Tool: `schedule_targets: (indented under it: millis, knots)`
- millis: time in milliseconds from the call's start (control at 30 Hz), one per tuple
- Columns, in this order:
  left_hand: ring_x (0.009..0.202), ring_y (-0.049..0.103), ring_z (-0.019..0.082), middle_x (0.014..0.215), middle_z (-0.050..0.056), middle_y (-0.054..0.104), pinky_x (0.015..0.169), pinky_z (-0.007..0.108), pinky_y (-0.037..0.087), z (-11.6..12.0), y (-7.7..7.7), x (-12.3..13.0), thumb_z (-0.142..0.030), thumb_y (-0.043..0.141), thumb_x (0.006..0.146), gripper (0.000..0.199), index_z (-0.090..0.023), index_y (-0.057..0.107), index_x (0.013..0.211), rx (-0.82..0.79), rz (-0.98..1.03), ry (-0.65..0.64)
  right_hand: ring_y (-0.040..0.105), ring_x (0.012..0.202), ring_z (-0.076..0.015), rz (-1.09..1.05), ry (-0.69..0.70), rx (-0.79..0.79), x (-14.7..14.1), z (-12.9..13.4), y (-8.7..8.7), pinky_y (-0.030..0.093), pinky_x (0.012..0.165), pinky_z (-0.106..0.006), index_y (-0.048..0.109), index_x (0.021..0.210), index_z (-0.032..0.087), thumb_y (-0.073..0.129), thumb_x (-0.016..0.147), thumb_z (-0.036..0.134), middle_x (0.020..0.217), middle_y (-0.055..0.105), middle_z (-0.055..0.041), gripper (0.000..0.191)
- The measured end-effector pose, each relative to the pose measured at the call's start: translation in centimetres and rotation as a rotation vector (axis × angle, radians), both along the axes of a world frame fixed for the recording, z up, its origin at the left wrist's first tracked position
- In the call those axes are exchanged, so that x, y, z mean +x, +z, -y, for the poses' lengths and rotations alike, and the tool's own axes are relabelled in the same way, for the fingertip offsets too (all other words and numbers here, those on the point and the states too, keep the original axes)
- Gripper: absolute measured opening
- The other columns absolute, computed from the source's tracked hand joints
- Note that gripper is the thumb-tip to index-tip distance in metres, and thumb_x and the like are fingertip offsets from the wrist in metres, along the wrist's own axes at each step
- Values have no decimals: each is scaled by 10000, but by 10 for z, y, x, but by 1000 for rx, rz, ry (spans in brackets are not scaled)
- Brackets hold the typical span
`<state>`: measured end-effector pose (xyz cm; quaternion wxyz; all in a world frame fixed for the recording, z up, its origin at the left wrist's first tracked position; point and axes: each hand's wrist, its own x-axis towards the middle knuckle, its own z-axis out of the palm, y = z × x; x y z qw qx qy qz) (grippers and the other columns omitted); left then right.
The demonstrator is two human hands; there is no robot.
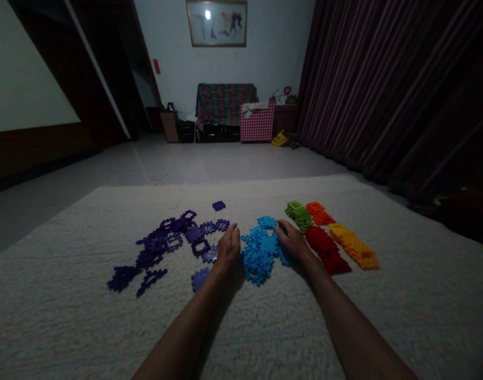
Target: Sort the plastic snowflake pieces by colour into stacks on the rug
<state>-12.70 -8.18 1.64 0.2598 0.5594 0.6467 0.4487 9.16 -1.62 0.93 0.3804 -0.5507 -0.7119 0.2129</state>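
At frame centre, blue toothed tiles (261, 252) lie between your parted hands: left hand (228, 248) loosely cupped alongside, right hand (292, 240) touching, grip unclear.

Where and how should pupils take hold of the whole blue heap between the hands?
Probably low on both flanks, the left hand cupping in from the left and the right hand from the right: the blue heap is an uneven pile of overlapping toothed pieces, so one pinch might lift only a few.

On the mat (273, 332), a pile (268, 246) lies between scattered pieces (193, 235) left and rows (322, 241) right.
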Motion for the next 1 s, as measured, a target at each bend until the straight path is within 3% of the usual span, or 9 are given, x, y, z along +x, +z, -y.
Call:
schedule_targets:
  millis: [133,267,333,467,567,667,767,867,1000]
  knots:
    - [1270,559,242,1348,156,612,1099,399,424,27,-8,-23,-330,354,946,486,-101,579,1310,54,5,30,622,1124,-257,-77,-58,29,4,12,-7,456,1005,-435,657,1149,188,487,837,383,1199,687,-116,405]
    - [1263,565,238,1308,106,650,1116,420,405,24,-6,-33,-318,400,925,425,-169,633,1248,74,-73,32,606,1156,-275,-97,-94,63,2,19,-12,446,1018,-457,637,1191,158,450,848,419,1236,666,-147,470]
    - [1256,570,235,1308,108,650,1111,416,409,13,-3,-24,-327,397,929,431,-168,628,1256,59,-65,13,594,1177,-283,-108,-100,76,0,21,-13,440,1026,-464,621,1218,138,433,856,443,1257,650,-165,509]
    - [1268,558,243,1330,172,622,1126,386,383,-8,0,18,-315,395,928,465,-83,609,1270,47,-68,-80,589,1184,-275,-154,-61,81,-1,27,-13,434,1037,-460,608,1230,133,426,872,447,1260,647,-170,510]
    - [1230,583,233,1302,148,646,1089,362,415,-19,3,43,-328,401,933,441,-122,622,1254,66,-48,-186,619,1130,-260,-204,-47,69,2,28,-8,467,997,-432,626,1193,156,438,875,435,1205,678,-143,463]
    - [1046,666,215,1102,100,733,945,337,499,-34,4,46,-373,355,956,415,-179,677,1132,69,-8,-175,654,1036,-247,-162,-65,43,7,16,1,500,935,-408,674,1086,184,431,871,406,1095,717,-104,393]
    - [864,683,206,883,88,735,806,319,520,-54,1,37,-382,317,960,438,-169,698,987,42,-22,-25,676,944,-236,-36,-124,11,5,-10,8,515,885,-388,694,1025,184,465,832,328,1039,726,-102,333]
    - [861,678,202,908,94,726,797,311,518,-70,-6,31,-351,327,943,417,-160,683,1049,73,-14,69,669,965,-248,105,-157,56,-6,-39,6,501,905,-381,689,1050,172,567,762,276,1068,717,-132,329]
    - [826,680,187,970,102,725,763,298,528,-78,-15,30,-370,345,929,424,-150,670,1090,112,126,74,632,1063,-277,266,-136,84,-24,-62,-2,466,958,-391,671,1111,165,654,736,332,1120,696,-155,410]
